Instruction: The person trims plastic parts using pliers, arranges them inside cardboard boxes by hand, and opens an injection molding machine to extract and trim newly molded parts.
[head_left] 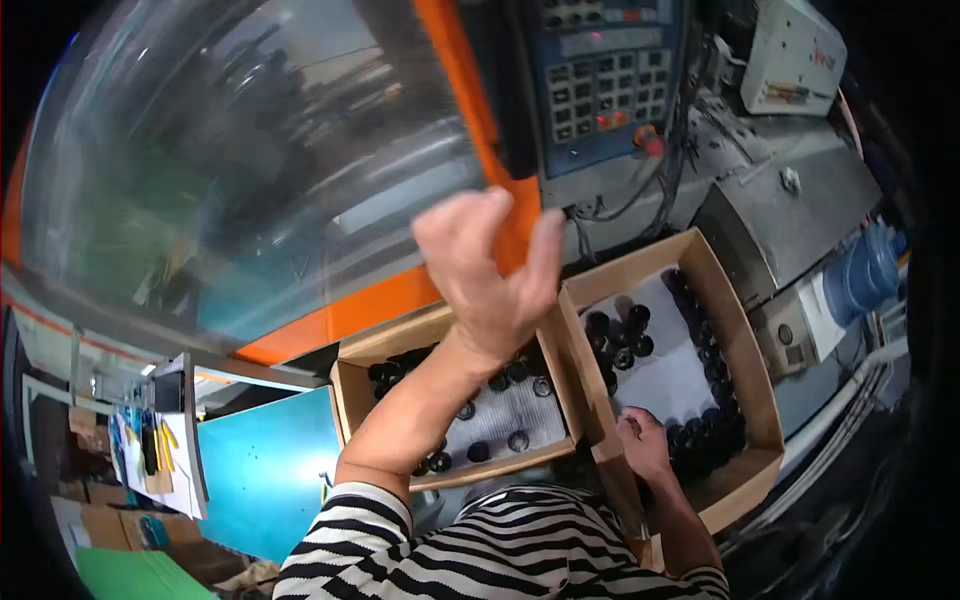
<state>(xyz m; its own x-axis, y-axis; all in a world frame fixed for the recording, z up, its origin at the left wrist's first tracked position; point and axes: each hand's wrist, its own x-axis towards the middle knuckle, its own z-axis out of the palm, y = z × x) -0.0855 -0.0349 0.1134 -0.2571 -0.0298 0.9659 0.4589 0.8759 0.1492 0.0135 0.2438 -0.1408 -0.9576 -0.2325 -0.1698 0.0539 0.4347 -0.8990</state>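
Note:
My left hand (488, 270) is raised in front of the machine's orange door frame (455, 75), blurred by motion. Its thumb stands apart from the bent fingers, and nothing shows between them. Whether it touches the frame I cannot tell. Low down, at the inner left side of the right cardboard box (735, 330), my right hand (645, 440) has its fingers curled in; what they hold, if anything, is hidden. Small black cylindrical parts (638, 320) stand in that box in a loose cluster, with dense rows (710, 435) along its right and near sides.
A second cardboard box (515, 460) with several scattered black parts (478, 452) adjoins on the left. Beyond it lies a blue-green tabletop (270, 470). A button control panel (605, 90) is above, next to the large transparent door (250, 150). A blue water bottle (860, 275) lies at right.

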